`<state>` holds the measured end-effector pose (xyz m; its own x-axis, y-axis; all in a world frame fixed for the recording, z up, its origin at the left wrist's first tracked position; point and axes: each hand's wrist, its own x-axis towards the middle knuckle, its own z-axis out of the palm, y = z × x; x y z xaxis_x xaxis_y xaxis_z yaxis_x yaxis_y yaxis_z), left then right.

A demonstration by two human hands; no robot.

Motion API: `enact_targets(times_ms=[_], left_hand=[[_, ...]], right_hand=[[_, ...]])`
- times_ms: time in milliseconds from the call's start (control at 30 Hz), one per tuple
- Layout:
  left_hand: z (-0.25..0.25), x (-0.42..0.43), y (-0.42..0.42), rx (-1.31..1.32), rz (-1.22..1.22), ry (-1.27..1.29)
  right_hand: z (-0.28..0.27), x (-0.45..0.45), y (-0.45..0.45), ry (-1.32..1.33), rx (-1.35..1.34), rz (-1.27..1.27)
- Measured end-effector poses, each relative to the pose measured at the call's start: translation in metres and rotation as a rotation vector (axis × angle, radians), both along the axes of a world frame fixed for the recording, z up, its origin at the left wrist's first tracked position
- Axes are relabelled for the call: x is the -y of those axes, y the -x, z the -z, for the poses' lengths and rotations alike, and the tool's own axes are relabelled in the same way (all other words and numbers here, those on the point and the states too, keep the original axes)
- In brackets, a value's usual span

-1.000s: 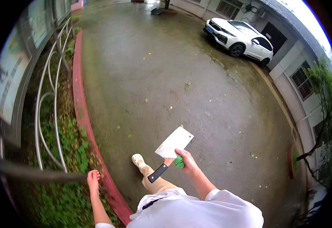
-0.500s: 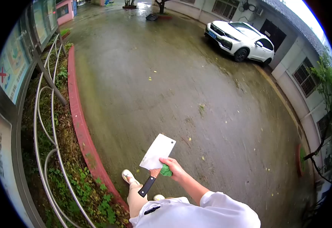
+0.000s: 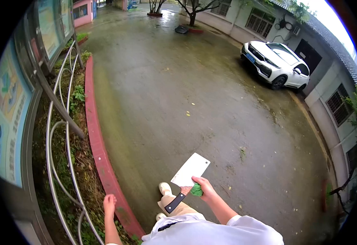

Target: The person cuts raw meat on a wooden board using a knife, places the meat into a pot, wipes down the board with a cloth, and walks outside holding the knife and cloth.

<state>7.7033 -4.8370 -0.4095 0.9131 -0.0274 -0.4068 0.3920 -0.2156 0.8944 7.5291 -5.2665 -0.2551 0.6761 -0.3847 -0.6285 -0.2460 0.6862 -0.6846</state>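
My right hand holds a cleaver by the base of its blade, thumb on the near face. The blade points up and forward; its black handle hangs free toward my left leg. Something green and crumpled is pinched between that hand and the cleaver. My left hand hangs low beside the red curb, its fingers curled in, with nothing seen in them.
A red curb and a curved metal railing run along the left, with display boards behind. A white car stands by the building at the upper right. Wet pavement lies ahead, with trees beyond.
My left hand has come back into view at the lower left. The curb, railing and car have shifted in view as I move along; my right hand keeps its hold on the cleaver.
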Motion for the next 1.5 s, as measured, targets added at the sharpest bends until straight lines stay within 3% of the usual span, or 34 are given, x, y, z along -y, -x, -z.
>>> enact_targets(times_ms=[67, 167, 200, 233, 267, 300, 333, 400, 433, 667, 800, 867, 933, 967, 1000, 1033, 1100, 1133, 1267, 1300, 1367, 1433, 1467, 1500], left_hand=[[-0.022, 0.036, -0.103, 0.127, 0.1, -0.055], [-0.021, 0.05, -0.17, 0.251, 0.236, -0.153], [-0.011, 0.057, -0.195, 0.294, 0.288, -0.184], [0.032, 0.044, -0.203, 0.281, 0.237, -0.095], [0.058, 0.031, -0.201, 0.075, 0.166, -0.196], [0.069, 0.021, -0.198, -0.291, 0.077, -0.184], [0.144, -0.017, -0.194, -0.023, 0.627, -0.753], [0.124, -0.006, -0.237, -0.591, 0.36, -0.509], [0.119, 0.001, -0.263, -0.698, 0.271, -0.459], [0.16, 0.047, -0.523, -0.84, 0.096, -0.362], [0.182, 0.054, -0.691, -0.756, 0.122, -0.409], [0.197, 0.057, -0.777, -0.573, 0.197, -0.538], [0.204, 0.078, -0.887, -0.271, 0.124, -0.522], [0.194, 0.096, -0.968, -0.172, 0.029, -0.255], [0.137, 0.137, -1.049, -0.114, -0.033, -0.052], [0.085, 0.175, -1.119, -0.079, -0.025, -0.073], [0.071, 0.22, -1.23, 0.021, -0.004, -0.008], [0.042, 0.241, -1.271, 0.082, 0.063, -0.113], [0.078, 0.273, -1.385, 0.267, 0.135, -0.296], [0.077, 0.274, -1.392, 0.113, 0.103, -0.299], [0.142, 0.24, -1.372, -0.023, 0.073, -0.408], [0.17, 0.198, -1.349, -0.248, 0.677, -0.747], [0.161, 0.189, -1.345, -0.471, 0.689, -0.707], [0.149, 0.188, -1.357, -0.738, 0.406, -0.55]], right_hand=[[0.014, 0.017, -0.083, -0.005, 0.005, -0.007], [0.024, 0.046, -0.19, -0.029, 0.047, -0.092], [0.035, 0.055, -0.232, -0.025, 0.045, -0.072], [0.029, 0.065, -0.278, -0.022, 0.029, -0.088], [0.022, 0.068, -0.319, -0.029, 0.003, -0.093], [0.021, 0.076, -0.361, -0.043, 0.0, -0.091], [0.021, 0.084, -0.4, -0.047, 0.011, -0.13], [0.019, 0.1, -0.484, -0.046, 0.024, -0.18], [0.009, 0.104, -0.515, -0.057, 0.042, -0.171], [0.058, 0.144, -0.777, -0.045, -0.004, -0.152], [0.06, 0.172, -0.919, -0.082, 0.025, -0.134], [0.041, 0.182, -0.988, -0.029, 0.015, -0.088], [0.03, 0.195, -1.048, -0.032, 0.023, -0.085], [0.025, 0.2, -1.089, 0.003, 0.017, -0.054], [0.018, 0.207, -1.13, 0.035, 0.01, -0.028], [0.021, 0.216, -1.164, 0.043, 0.013, -0.04], [0.044, 0.232, -1.238, 0.015, 0.036, -0.047], [0.048, 0.239, -1.273, 0.025, 0.035, -0.036], [0.088, 0.285, -1.446, 0.045, 0.033, -0.01], [0.086, 0.295, -1.488, 0.071, 0.016, -0.041], [0.062, 0.304, -1.568, 0.033, 0.046, -0.1], [0.068, 0.321, -1.646, -0.004, 0.081, -0.143], [0.062, 0.324, -1.685, -0.009, 0.083, -0.154], [0.055, 0.325, -1.726, -0.006, 0.106, -0.136]])
